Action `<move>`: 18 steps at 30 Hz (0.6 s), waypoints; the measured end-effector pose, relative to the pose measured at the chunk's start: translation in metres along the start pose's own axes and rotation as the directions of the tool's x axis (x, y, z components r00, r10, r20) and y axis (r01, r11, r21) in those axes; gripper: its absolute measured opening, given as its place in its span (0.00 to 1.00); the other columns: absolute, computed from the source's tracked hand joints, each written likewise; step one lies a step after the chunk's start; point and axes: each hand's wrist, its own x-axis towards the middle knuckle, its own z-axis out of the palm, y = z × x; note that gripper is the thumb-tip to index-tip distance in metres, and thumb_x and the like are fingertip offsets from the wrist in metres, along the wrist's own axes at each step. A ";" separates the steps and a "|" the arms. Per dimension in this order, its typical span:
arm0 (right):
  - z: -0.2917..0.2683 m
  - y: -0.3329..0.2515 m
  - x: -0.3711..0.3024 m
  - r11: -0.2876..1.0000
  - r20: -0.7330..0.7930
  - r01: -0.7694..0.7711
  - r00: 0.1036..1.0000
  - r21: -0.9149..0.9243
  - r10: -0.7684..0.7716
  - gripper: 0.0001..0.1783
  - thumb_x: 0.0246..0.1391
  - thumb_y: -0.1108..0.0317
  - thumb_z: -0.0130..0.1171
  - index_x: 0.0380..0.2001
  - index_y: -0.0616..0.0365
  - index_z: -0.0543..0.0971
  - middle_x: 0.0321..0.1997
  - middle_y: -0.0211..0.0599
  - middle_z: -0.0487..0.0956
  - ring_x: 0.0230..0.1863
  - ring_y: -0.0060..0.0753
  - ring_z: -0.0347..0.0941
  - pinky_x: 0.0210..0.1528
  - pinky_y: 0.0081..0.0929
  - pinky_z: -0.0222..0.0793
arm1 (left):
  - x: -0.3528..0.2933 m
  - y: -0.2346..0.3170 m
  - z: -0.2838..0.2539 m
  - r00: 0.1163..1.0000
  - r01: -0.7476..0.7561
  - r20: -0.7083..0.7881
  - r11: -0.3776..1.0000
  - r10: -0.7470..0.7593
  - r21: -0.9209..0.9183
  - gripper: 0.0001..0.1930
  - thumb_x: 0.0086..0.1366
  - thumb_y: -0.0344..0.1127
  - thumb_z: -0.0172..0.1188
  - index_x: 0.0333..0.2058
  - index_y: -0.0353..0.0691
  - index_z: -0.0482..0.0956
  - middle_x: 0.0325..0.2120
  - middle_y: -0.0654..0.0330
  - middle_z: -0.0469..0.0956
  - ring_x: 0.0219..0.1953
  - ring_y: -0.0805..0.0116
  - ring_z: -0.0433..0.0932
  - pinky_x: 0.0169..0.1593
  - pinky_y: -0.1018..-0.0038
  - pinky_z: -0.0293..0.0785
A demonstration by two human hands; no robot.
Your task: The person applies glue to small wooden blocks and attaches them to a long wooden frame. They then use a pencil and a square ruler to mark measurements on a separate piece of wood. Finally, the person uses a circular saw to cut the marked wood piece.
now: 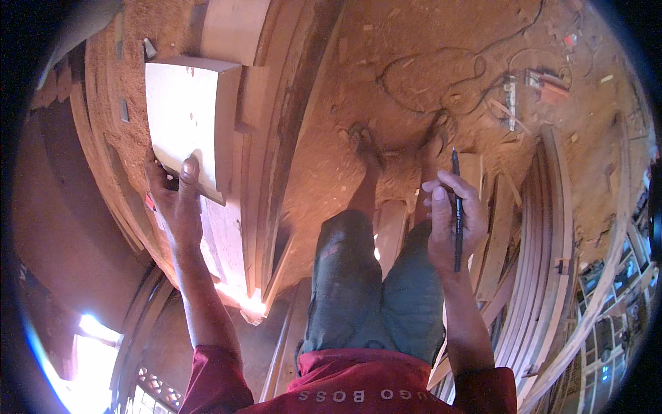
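Observation:
A pale rectangular wooden block [183, 114] lies over long boards at the left, its top brightly lit. My left hand [178, 200] grips the near end of it, thumb on the top face and fingers at the side, partly hidden. In my right hand [458, 214], raised above my right knee, is a slim black pen [458, 234]. Its tip points away from me, and the fingers are closed round its barrel. The pen is well apart from the block.
Long boards [276, 103] run beneath the block. Sawdust covers the floor [331, 159], where a dark cable [386, 86] loops near my feet. A red and metal tool [548, 86] lies far right. Long planks [538, 255] are stacked at the right.

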 end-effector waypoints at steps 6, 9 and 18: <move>0.006 0.004 -0.002 0.998 0.021 0.056 0.998 0.008 -0.056 0.13 0.65 0.69 0.55 0.49 0.63 0.77 0.37 0.37 0.82 0.31 0.19 0.75 0.30 0.16 0.72 | -0.002 0.000 0.003 1.000 -0.018 -0.014 0.999 0.017 -0.049 0.37 0.63 0.52 0.66 0.62 0.37 0.63 0.47 0.54 0.73 0.49 0.66 0.73 0.50 0.68 0.73; 0.016 -0.004 0.000 0.995 0.058 0.003 0.998 0.100 -0.009 0.15 0.66 0.67 0.54 0.52 0.64 0.76 0.37 0.38 0.82 0.30 0.19 0.74 0.30 0.17 0.72 | -0.003 0.003 0.003 1.000 -0.004 -0.024 0.999 0.003 -0.036 0.38 0.62 0.54 0.66 0.62 0.37 0.64 0.48 0.52 0.73 0.50 0.64 0.73 0.51 0.66 0.73; 0.120 -0.062 0.015 0.845 0.214 -0.014 0.969 0.535 -0.120 0.16 0.67 0.69 0.52 0.53 0.68 0.76 0.46 0.44 0.78 0.42 0.31 0.80 0.43 0.25 0.81 | 0.000 0.010 0.002 0.999 -0.036 -0.017 0.999 0.036 0.029 0.39 0.61 0.54 0.67 0.61 0.35 0.65 0.48 0.50 0.74 0.51 0.62 0.73 0.53 0.65 0.72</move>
